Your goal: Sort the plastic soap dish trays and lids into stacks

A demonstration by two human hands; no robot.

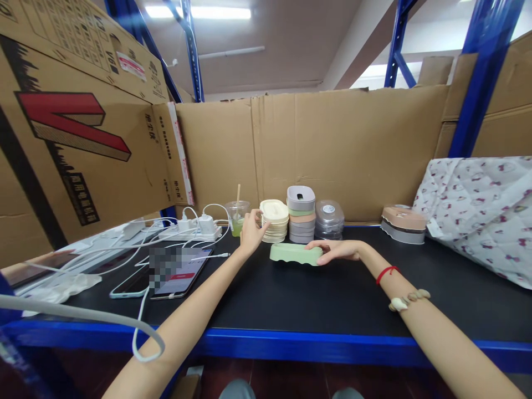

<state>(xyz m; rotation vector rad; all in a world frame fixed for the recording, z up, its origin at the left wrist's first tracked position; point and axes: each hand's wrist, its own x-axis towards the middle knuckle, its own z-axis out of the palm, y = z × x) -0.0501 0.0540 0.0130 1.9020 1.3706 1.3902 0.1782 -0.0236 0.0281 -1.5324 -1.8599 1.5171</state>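
My right hand (332, 250) grips a pale green plastic piece with a wavy lower edge (293, 254), tilted on its side just above the black tabletop. My left hand (252, 231) reaches to a stack of cream-coloured pieces (275, 220); its fingers are apart at the stack's left side, and I cannot tell whether they touch it. Directly right of that stack stands another of grey, green and peach pieces (301, 213). Beside it, clear plastic lids or covers (329, 220) are piled up.
A drink cup with a straw (238, 219) stands behind my left hand. Phones (178, 274), white cables and a power strip (195, 230) lie on the left. Peach and grey pieces (403, 223) sit at right near a quilted patterned cloth (477, 216). Cardboard (332, 155) walls the back.
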